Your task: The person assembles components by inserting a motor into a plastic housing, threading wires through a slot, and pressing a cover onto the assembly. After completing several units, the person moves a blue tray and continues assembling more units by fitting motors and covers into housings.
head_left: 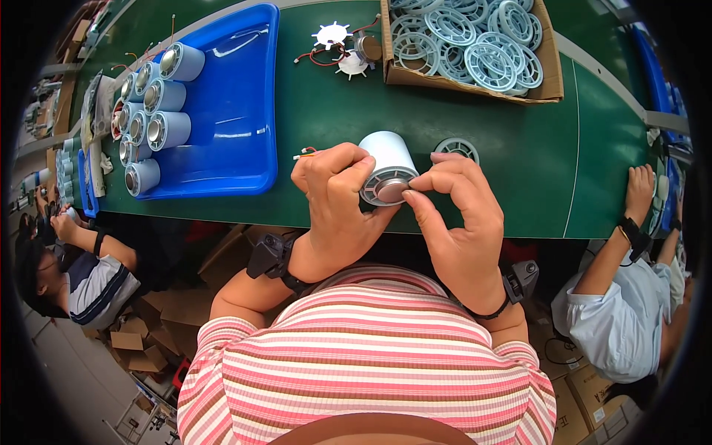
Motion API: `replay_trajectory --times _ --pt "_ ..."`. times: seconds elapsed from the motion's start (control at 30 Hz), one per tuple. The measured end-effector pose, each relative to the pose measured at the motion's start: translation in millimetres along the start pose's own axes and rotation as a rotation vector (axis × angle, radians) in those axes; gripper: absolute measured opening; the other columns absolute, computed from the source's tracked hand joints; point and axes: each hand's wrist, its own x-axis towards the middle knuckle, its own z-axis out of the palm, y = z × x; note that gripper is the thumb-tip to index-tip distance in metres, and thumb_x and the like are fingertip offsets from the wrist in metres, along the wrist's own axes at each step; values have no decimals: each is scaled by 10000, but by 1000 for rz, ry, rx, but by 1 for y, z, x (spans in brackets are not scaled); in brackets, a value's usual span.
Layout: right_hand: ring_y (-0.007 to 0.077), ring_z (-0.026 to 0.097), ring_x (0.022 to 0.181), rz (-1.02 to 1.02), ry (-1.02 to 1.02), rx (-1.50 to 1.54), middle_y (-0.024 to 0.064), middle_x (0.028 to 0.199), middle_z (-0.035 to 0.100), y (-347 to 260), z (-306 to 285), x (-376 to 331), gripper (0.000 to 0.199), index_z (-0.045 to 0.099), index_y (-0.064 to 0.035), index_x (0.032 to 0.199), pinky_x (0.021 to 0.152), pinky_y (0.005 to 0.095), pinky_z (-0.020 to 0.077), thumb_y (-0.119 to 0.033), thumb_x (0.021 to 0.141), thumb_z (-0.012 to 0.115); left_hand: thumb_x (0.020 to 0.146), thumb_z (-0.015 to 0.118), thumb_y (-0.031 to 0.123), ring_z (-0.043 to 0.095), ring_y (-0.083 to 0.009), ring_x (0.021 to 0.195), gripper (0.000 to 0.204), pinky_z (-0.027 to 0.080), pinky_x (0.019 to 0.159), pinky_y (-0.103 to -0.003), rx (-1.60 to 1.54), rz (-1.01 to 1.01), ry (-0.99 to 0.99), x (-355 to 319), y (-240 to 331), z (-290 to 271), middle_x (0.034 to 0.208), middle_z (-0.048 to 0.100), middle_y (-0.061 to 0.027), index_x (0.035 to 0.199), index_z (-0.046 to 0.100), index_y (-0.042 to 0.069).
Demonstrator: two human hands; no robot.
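Note:
My left hand (334, 189) is wrapped round a white cylindrical housing (389, 152), tilted so that its ribbed end faces me. A silver round motor (391, 191) sits in the middle of that end. Thumb and forefinger of my right hand (466, 211) are closed at the motor's right edge; its other fingers curl above. Thin wires with a small connector (305, 153) stick out beside my left knuckles. Just behind my right fingers, a pale slotted ring (460, 148) lies on the green table (512, 163).
At left, a blue tray (241, 119) carries several similar white cylinders (170, 130) along its left side. A cardboard box (475, 90) full of pale rings stands at the back. White spoked discs (331, 35) and a wired motor (368, 49) lie between. Other people work on both sides.

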Motion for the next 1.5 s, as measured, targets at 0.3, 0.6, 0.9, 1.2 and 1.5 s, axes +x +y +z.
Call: replay_trajectory --times 0.3,0.6,0.9,1.2,1.5 --pt "319 653 1045 16 -67 26 100 943 662 2 0 -1 163 676 -2 944 928 402 510 54 819 765 685 910 175 519 -262 1035 694 316 910 -443 -11 -11 -3 -1 0 -1 1188 564 -94 1237 500 83" --pt "315 656 1050 -85 -3 -112 110 964 660 -3 0 -3 195 687 -4 973 907 405 519 65 810 770 670 912 174 539 -263 1054 699 314 910 -450 46 57 -10 -2 1 0 1188 574 -80 1237 512 91" --pt "291 673 1028 -6 28 38 93 900 683 2 0 -2 168 710 -3 921 889 380 524 72 792 786 640 920 172 554 -260 1045 715 309 904 -454 54 52 7 -4 3 2 1193 575 -75 1232 525 106" --pt "269 676 1010 32 11 140 76 883 690 4 -1 1 173 719 -3 912 901 368 518 76 780 798 635 924 175 551 -256 1040 732 300 903 -446 37 31 -14 -2 3 -1 1192 571 -80 1239 516 103" --pt "261 668 1025 -8 61 160 77 885 693 5 6 0 159 713 1 908 907 364 514 69 791 797 629 932 178 541 -250 1032 755 296 877 -441 0 16 3 1 0 1 1190 557 -84 1250 510 98"
